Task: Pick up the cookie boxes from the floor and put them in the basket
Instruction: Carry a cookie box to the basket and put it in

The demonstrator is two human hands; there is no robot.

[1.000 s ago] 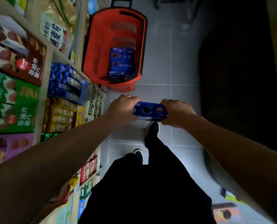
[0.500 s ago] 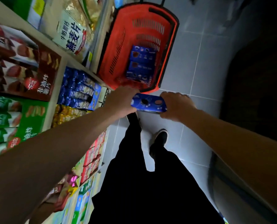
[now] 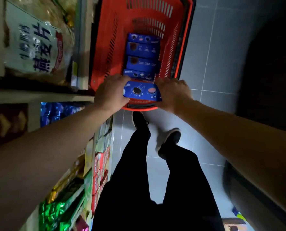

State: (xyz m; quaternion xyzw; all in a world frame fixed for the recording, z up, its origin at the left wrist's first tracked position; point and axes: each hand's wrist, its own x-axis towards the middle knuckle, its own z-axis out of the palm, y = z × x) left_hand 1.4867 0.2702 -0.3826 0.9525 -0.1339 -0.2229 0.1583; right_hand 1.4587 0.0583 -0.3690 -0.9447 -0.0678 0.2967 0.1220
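A blue cookie box (image 3: 141,91) hangs over the near rim of the red basket (image 3: 105,47). My left hand (image 3: 111,93) grips its left end and my right hand (image 3: 173,92) grips its right end. Several more blue cookie boxes (image 3: 143,55) lie stacked inside the basket, just beyond the held one. The basket stands on the grey tiled floor against the shelving.
Shelves of snack bags and boxes (image 3: 38,47) run along the left. My legs and dark shoes (image 3: 139,121) stand on the tiles right behind the basket. A dark area fills the right side. Small packages (image 3: 234,224) lie on the floor at the bottom right.
I have walked up to the basket. Both hands carried the blue box forward, from over the floor to above the basket's near rim.
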